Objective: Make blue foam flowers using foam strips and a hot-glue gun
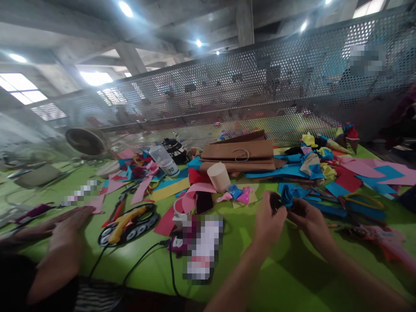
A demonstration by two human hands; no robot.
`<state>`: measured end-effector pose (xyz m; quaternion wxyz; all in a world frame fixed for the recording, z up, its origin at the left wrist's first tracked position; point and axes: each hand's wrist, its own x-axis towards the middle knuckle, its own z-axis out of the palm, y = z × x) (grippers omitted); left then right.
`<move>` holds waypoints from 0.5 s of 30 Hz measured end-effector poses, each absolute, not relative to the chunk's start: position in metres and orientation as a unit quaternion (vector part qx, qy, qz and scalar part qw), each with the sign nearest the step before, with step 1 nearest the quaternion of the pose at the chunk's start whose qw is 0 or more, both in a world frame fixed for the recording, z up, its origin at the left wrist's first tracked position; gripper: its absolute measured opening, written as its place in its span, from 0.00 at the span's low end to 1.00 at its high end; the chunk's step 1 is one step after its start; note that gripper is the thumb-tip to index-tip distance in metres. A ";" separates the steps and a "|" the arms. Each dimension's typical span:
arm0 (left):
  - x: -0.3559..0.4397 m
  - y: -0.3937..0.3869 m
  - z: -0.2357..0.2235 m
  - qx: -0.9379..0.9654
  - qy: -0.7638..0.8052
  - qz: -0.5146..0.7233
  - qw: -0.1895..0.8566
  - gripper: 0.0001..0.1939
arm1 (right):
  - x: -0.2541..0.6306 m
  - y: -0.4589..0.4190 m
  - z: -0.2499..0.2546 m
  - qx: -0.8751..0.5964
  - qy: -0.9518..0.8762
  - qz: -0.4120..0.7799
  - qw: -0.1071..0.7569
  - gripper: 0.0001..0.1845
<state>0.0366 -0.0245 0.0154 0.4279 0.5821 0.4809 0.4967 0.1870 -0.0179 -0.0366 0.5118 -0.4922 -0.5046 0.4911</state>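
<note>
A piece of blue paper (286, 196), curled and gathered into a small rosette-like shape, stands between my two hands above the green table (247, 268). My left hand (270, 219) grips it from the left with bent fingers. From the right, my right hand (307, 219) closes its fingers at the lower side of the same paper. Something dark shows beside the left fingers; its kind is unclear. Just behind the hands lie more blue paper pieces (328, 207). Small twisted pink and blue pieces (238, 193) rest to the left of my left hand.
Another person's hands (68, 221) rest on the table at left, near a yellow-and-black corded tool (128, 223). A phone (204, 249) with cables lies centre-left. Behind are a pale roll (219, 177), folded brown paper (238, 156), a clear cup (164, 160) and a perforated metal screen (201, 99).
</note>
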 end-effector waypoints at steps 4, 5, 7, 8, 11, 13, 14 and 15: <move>0.036 -0.022 0.015 0.588 0.485 0.498 0.414 0.09 | 0.186 -0.019 -0.033 -0.499 -0.496 0.493 0.512 0.22; 0.035 -0.021 0.015 0.591 0.486 0.496 0.410 0.09 | 0.185 -0.019 -0.032 -0.500 -0.501 0.488 0.511 0.22; 0.034 -0.020 0.014 0.596 0.484 0.494 0.408 0.09 | 0.186 -0.020 -0.031 -0.502 -0.517 0.474 0.506 0.21; 0.033 -0.019 0.014 0.599 0.480 0.495 0.407 0.09 | 0.186 -0.020 -0.030 -0.504 -0.527 0.466 0.502 0.20; 0.030 -0.018 0.013 0.610 0.468 0.500 0.398 0.10 | 0.187 -0.021 -0.027 -0.513 -0.553 0.438 0.489 0.19; 0.029 -0.018 0.013 0.622 0.462 0.499 0.388 0.12 | 0.189 -0.022 -0.025 -0.518 -0.565 0.421 0.485 0.19; 0.029 -0.018 0.013 0.630 0.459 0.497 0.381 0.14 | 0.189 -0.022 -0.024 -0.522 -0.566 0.414 0.485 0.19; 0.028 -0.018 0.013 0.638 0.458 0.493 0.375 0.16 | 0.190 -0.022 -0.024 -0.526 -0.565 0.407 0.488 0.19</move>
